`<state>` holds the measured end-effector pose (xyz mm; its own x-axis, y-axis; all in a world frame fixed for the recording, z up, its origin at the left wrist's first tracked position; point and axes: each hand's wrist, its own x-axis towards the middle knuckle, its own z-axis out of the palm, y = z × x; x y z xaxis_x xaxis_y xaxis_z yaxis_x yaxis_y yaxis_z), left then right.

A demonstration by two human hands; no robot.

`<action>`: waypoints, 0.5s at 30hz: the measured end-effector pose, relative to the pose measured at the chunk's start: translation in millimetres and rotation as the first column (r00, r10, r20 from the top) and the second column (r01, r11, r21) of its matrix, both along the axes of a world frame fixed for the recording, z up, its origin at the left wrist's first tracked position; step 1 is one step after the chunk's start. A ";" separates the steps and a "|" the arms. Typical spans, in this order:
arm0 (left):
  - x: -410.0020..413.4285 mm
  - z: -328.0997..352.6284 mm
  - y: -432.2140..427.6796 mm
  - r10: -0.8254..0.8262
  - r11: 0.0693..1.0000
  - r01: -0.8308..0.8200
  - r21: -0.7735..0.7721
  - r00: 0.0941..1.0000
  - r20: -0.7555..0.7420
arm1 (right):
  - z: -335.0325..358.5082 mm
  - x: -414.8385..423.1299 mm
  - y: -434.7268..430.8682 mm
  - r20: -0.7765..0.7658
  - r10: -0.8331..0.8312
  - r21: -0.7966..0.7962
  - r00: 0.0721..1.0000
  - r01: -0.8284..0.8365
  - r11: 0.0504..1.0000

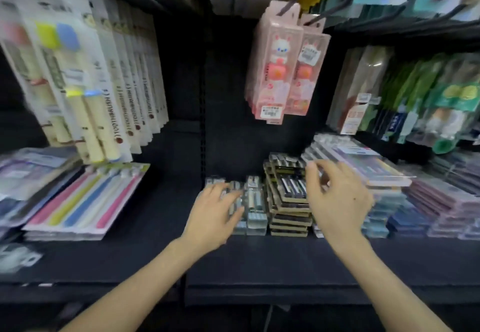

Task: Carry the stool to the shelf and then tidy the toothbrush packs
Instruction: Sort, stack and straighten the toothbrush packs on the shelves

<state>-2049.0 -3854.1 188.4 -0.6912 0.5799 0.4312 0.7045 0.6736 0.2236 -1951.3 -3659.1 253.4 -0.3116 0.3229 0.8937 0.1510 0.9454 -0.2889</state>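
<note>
Toothbrush packs lie in stacks on a black shelf [161,251]. My left hand [215,212] rests with spread fingers on the low clear packs [255,209] at the middle. A crooked stack of black and gold packs [288,202] stands just right of them. My right hand [337,196] hovers over that stack's right side, fingers loosely curled, holding nothing. Taller piles of clear and purple packs [384,173] lie behind and right of it. The stool is out of view.
Pink rabbit toothbrush boxes [275,64] hang from hooks above the middle. White toothbrush packs [114,77] hang at the left over a flat pack of coloured brushes [85,199]. Green packs [426,103] stand at the right.
</note>
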 end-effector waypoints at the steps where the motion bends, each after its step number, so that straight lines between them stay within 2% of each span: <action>1: -1.2 -4.6 -20.7 0.043 0.999 -0.043 -0.001 0.999 -0.012 | -8.1 -11.1 -19.9 0.041 0.082 -0.010 0.996 -0.081 0.997; 3: -3.7 -13.1 -61.1 0.136 0.991 -0.136 -0.015 0.991 -0.013 | -24.0 -31.3 -53.1 0.113 0.176 -0.019 0.978 -0.175 0.984; 7: -8.9 -27.2 -120.2 0.290 0.957 -0.290 -0.017 0.957 -0.006 | -49.7 -60.9 -89.7 0.166 0.300 -0.125 0.939 -0.282 0.951; 9: -12.7 -31.0 -138.2 0.348 0.937 -0.348 -0.016 0.937 -0.029 | -61.0 -70.8 -104.1 0.246 0.341 -0.152 0.907 -0.312 0.938; 12: -20.6 -31.8 -160.7 0.423 0.904 -0.427 -0.019 0.900 -0.100 | -77.0 -86.0 -124.5 0.482 0.386 -0.229 0.786 -0.312 0.922; 15: -30.3 -27.3 -183.3 0.501 0.863 -0.505 0.004 0.855 -0.137 | -89.2 -97.6 -143.6 0.564 0.483 -0.332 0.669 -0.353 0.875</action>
<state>-2079.3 -4037.4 161.1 -0.8318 0.1824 0.5243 0.2887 0.9488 0.1279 -2048.9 -3802.7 164.2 -0.9068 0.1526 0.3930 -0.0433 0.8936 -0.4468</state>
